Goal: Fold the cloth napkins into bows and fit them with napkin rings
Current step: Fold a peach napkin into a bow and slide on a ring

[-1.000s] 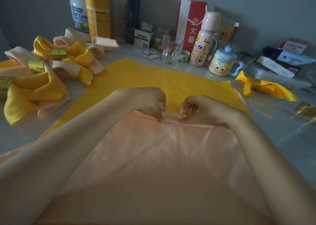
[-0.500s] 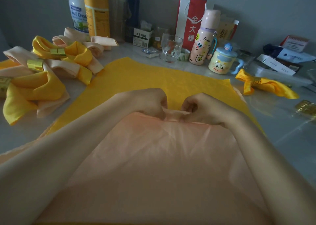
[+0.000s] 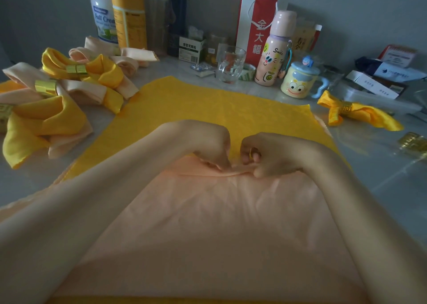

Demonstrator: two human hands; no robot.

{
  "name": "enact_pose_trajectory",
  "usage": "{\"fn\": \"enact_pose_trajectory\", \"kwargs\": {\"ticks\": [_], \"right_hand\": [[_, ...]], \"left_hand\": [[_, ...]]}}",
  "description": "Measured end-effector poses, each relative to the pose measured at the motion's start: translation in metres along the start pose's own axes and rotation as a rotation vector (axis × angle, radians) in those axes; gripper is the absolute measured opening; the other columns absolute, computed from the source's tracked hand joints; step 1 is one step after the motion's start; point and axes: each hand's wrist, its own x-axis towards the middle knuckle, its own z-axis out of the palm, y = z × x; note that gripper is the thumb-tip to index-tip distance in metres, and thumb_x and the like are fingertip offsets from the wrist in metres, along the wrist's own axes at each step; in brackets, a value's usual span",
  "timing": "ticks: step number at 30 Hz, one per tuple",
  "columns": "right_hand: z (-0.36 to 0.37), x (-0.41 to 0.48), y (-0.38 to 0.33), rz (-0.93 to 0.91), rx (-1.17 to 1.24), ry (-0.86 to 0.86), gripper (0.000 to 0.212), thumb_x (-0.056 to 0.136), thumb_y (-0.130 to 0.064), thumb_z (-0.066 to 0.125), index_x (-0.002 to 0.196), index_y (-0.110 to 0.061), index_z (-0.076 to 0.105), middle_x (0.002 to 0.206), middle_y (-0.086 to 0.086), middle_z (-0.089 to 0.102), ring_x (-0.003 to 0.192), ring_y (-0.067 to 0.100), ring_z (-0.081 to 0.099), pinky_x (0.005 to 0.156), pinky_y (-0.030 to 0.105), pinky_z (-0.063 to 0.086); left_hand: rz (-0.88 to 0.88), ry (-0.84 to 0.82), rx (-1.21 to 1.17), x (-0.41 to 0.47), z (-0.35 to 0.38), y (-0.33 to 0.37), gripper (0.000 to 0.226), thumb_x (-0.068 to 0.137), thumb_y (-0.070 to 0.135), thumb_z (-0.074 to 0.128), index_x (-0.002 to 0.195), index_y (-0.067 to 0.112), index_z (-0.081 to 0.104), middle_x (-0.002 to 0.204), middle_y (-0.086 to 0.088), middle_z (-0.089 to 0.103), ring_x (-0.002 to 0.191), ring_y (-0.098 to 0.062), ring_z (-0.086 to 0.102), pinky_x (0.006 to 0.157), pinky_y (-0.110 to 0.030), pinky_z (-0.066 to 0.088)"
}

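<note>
Presently both hands gather the far edge of the peach napkin (image 3: pixel 208 222) at its middle

Observed from the table (image 3: pixel 381 176): the peach napkin lies spread over a flat yellow napkin (image 3: pixel 208 104), whose far half shows beyond it. Left hand (image 3: pixel 212 146) and right hand (image 3: pixel 265 155) sit close together, fingers curled, each pinching a raised ridge of peach cloth between them; how many layers are caught is unclear in the dim light. Finished bows (image 3: pixel 76 72) in yellow and peach lie grouped at the left, gold rings (image 3: pixel 45 87) around their middles. A single yellow bow (image 3: pixel 355 115) with its ring lies at the right, loose gold rings (image 3: pixel 413 141) near it. A glass mug (image 3: pixel 231 64) and cartoon mug (image 3: pixel 298 81) stand behind
</note>
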Motion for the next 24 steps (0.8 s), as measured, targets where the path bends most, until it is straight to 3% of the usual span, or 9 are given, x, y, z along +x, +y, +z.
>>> {"fn": "enact_pose_trajectory", "kwargs": {"ticks": [2,5,8,12,16,21,24], "right_hand": [[-0.003,-0.005,-0.001,0.027,0.040,-0.087,0.022,0.078,-0.013,0.065,0.091,-0.027,0.054,0.082,-0.010,0.050,0.069,0.008,0.049,0.058,0.021,0.039],[-0.005,-0.007,0.001,0.031,0.099,-0.068,0.013,0.079,-0.025,0.069,0.085,-0.030,0.059,0.080,-0.011,0.056,0.075,0.009,0.053,0.067,0.023,0.041],[-0.003,-0.004,0.006,0.005,0.125,0.016,0.010,0.077,-0.026,0.072,0.077,-0.028,0.063,0.073,-0.013,0.056,0.072,0.008,0.053,0.066,0.022,0.040],[-0.002,0.000,0.012,0.008,0.109,0.045,0.028,0.074,-0.028,0.078,0.095,-0.022,0.060,0.091,-0.008,0.056,0.080,0.008,0.051,0.071,0.023,0.042],[-0.002,-0.001,0.018,0.015,0.166,0.016,0.034,0.075,-0.034,0.076,0.101,-0.022,0.060,0.094,-0.009,0.057,0.079,0.002,0.050,0.069,0.018,0.040],[-0.007,-0.009,0.021,0.024,0.237,-0.020,0.015,0.084,-0.034,0.067,0.094,-0.022,0.066,0.091,-0.001,0.064,0.063,0.004,0.054,0.052,0.013,0.043],[-0.006,-0.010,0.021,0.038,0.184,0.016,0.013,0.081,-0.030,0.070,0.093,-0.024,0.066,0.095,-0.002,0.065,0.072,0.009,0.058,0.056,0.017,0.042]], "left_hand": [[-0.010,-0.030,0.018,-0.001,0.001,0.000,0.026,0.082,0.039,0.068,0.094,0.016,0.062,0.093,-0.001,0.063,0.084,-0.018,0.055,0.062,-0.025,0.038],[-0.012,-0.005,0.054,0.000,0.002,-0.001,0.027,0.078,0.035,0.073,0.089,0.021,0.053,0.091,0.002,0.057,0.087,-0.018,0.054,0.067,-0.025,0.040],[-0.015,0.056,0.050,0.000,0.003,0.000,0.031,0.080,0.028,0.071,0.106,0.016,0.058,0.104,-0.002,0.061,0.094,-0.020,0.057,0.068,-0.026,0.041],[-0.019,0.101,0.036,-0.001,0.003,-0.004,0.039,0.083,0.027,0.068,0.118,0.015,0.057,0.111,-0.001,0.058,0.103,-0.019,0.055,0.081,-0.026,0.043],[-0.009,0.090,0.034,-0.001,0.002,-0.008,0.034,0.082,0.027,0.069,0.114,0.018,0.060,0.095,0.003,0.051,0.089,-0.014,0.049,0.077,-0.025,0.041],[0.006,0.095,0.062,-0.003,0.003,-0.004,0.032,0.084,0.025,0.067,0.114,0.018,0.059,0.100,0.001,0.052,0.091,-0.016,0.048,0.075,-0.024,0.039],[-0.002,0.060,0.044,-0.006,0.001,-0.005,0.032,0.083,0.029,0.068,0.112,0.020,0.059,0.096,0.005,0.056,0.092,-0.016,0.051,0.075,-0.026,0.041]]}}
